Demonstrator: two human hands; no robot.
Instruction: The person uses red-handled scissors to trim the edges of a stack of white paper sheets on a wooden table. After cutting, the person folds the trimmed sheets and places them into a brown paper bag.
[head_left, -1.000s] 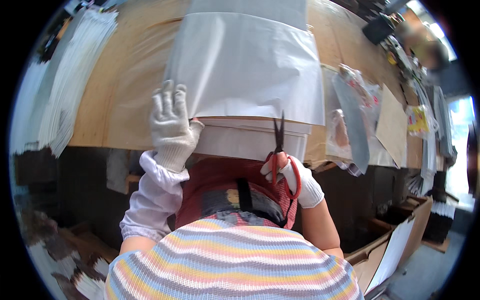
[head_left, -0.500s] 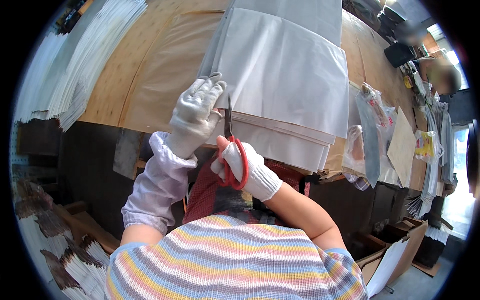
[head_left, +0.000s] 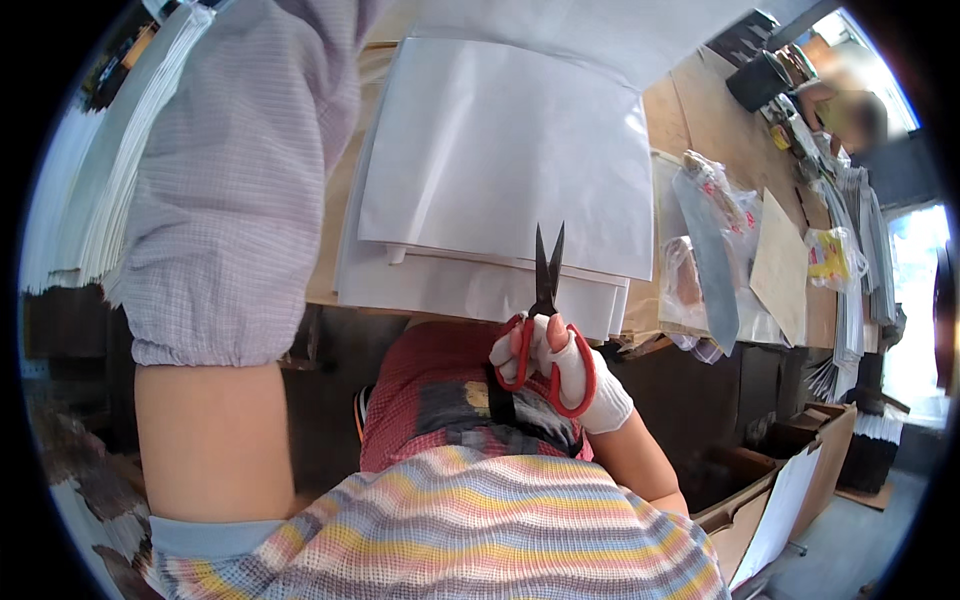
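My right hand (head_left: 592, 392), in a white glove with bare fingertips showing, grips red-handled scissors (head_left: 544, 290) by their loops. The dark blades point away from me, slightly apart, with the tips over the near edge of a stack of pale glossy sheets (head_left: 510, 160). A small rolled or folded bit sticks out under the top sheet's near-left edge. My left arm, in a pale lilac sleeve (head_left: 230, 190), stretches forward at the left. Its hand is beyond the upper edge, so its hold cannot be seen. Another broad white sheet (head_left: 620, 30) spreads across the top.
Right of the stack lie clear plastic bags (head_left: 725, 195), a grey strip (head_left: 708, 265) and a beige board (head_left: 780, 265). Piled white sheets (head_left: 140, 160) stand at far left. An open cardboard box (head_left: 800, 490) is low at right. Another person (head_left: 855, 115) is at far right.
My left hand has left the stack's near-left edge and gone forward out of view. My right hand has moved right and a little nearer me; the scissors' blades have opened.
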